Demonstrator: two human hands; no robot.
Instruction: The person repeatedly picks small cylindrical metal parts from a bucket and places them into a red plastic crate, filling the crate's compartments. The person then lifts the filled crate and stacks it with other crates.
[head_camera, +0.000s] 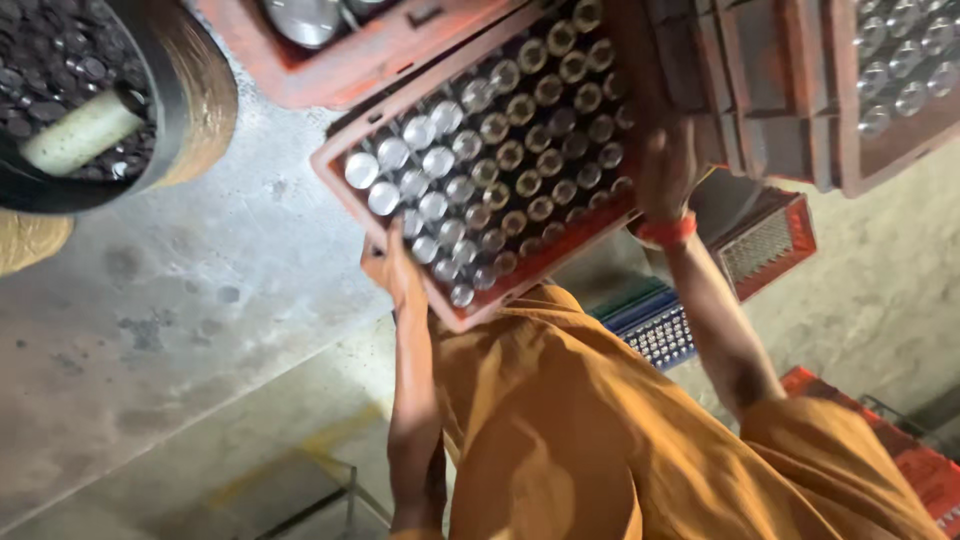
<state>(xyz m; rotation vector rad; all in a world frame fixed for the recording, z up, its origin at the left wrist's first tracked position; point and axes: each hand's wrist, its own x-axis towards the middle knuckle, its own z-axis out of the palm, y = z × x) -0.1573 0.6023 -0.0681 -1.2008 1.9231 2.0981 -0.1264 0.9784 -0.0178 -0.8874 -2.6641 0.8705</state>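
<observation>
The crate (400, 120) is red plastic, dull and worn. The round tops (440, 160) in it are shiny metal. The floor (200, 300) is grey concrete, rough and stained. The orange shirt (580, 420) is soft cloth.

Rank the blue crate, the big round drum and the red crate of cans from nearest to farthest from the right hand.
From the right hand:
1. Red crate of cans, gripped at its right edge.
2. Blue crate, below on the floor.
3. Big round drum, far left.
</observation>
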